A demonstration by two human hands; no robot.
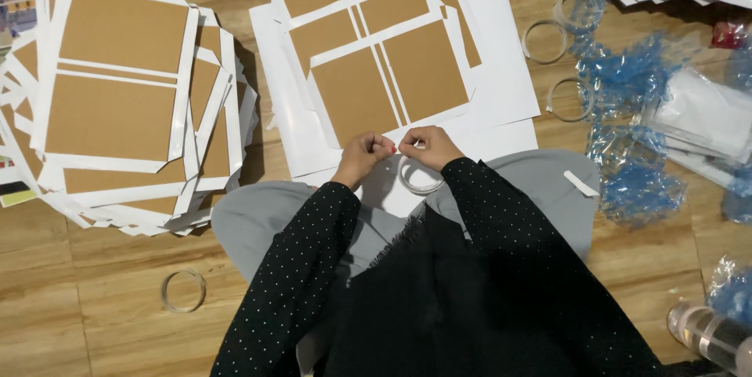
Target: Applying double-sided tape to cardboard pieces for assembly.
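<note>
My left hand (365, 155) and my right hand (429, 147) meet close together over my lap, fingers pinched on a thin strip of white tape. A white tape roll (418, 177) hangs just below my right hand, at the near edge of a white sheet. Right beyond my fingers lies a white sheet with brown cardboard panels glued on it (389, 79), topmost of a small overlapping pile.
A tall fanned stack of the same brown-and-white sheets (117, 95) fills the left. Empty tape rings (182, 291) (569, 100) lie on the wooden floor. Blue-printed clear plastic wrappers (634, 79) and white packets (705, 115) clutter the right.
</note>
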